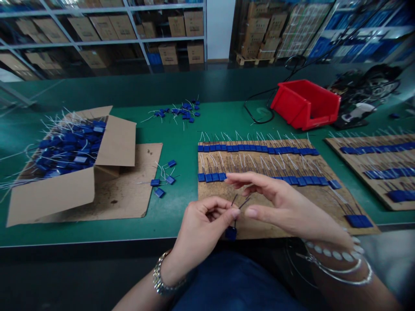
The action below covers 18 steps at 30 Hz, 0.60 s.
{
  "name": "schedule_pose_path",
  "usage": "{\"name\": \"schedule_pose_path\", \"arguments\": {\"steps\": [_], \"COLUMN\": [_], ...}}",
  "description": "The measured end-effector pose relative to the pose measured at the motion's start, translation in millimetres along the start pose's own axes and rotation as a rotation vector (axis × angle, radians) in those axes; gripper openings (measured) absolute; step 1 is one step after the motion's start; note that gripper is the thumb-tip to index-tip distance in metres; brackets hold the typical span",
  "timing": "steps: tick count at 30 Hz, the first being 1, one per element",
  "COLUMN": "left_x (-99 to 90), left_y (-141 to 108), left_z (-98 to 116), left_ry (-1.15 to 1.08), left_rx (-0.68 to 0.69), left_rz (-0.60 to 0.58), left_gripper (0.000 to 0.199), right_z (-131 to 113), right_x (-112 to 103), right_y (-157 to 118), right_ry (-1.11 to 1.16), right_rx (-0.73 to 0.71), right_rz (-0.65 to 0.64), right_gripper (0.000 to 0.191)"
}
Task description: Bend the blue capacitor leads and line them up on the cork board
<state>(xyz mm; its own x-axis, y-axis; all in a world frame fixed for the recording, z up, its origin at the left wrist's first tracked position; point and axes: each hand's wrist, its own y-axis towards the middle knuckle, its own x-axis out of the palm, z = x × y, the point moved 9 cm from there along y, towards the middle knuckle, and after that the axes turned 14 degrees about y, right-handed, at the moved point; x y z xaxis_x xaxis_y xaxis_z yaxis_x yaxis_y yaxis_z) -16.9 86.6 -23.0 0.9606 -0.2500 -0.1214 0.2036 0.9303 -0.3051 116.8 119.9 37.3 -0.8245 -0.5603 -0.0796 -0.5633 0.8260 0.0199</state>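
Between thumb and fingers, my left hand (207,222) pinches the dark leads of a blue rectangular electronic component (231,233), whose body hangs below the fingertips. My right hand (280,205) is just to the right, thumb and fingers apart, close to the upper ends of those leads and holding nothing that I can see. Both hands are over the front of a brown board (319,211). Blue components (256,148) with thin leads lie on it in rows, and part of the second row is hidden behind my right hand.
At left an open cardboard box (52,196) holds many blue components. Several loose ones (158,192) lie beside it, and a scattered pile (186,113) is farther back. A red bin (292,106) stands at back right, near a machine (366,95). Another loaded board (353,162) is at right.
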Motion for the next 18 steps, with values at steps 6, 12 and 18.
{"name": "schedule_pose_path", "arguments": {"steps": [6, 12, 18], "left_x": [-7.0, -16.6, -34.3], "left_y": [5, 14, 19], "left_z": [7, 18, 46], "left_ry": [-0.100, -0.102, 0.159], "left_rx": [0.065, 0.148, 0.285], "left_rz": [0.100, 0.169, 0.250], "left_gripper": [0.026, 0.034, 0.020], "right_z": [47, 64, 61], "right_x": [32, 39, 34], "right_y": [-16, -25, -28], "right_ry": [0.069, 0.083, 0.101], "right_rx": [0.182, 0.227, 0.255], "right_rz": [-0.052, 0.094, 0.118], "right_gripper": [0.037, 0.014, 0.016]}}
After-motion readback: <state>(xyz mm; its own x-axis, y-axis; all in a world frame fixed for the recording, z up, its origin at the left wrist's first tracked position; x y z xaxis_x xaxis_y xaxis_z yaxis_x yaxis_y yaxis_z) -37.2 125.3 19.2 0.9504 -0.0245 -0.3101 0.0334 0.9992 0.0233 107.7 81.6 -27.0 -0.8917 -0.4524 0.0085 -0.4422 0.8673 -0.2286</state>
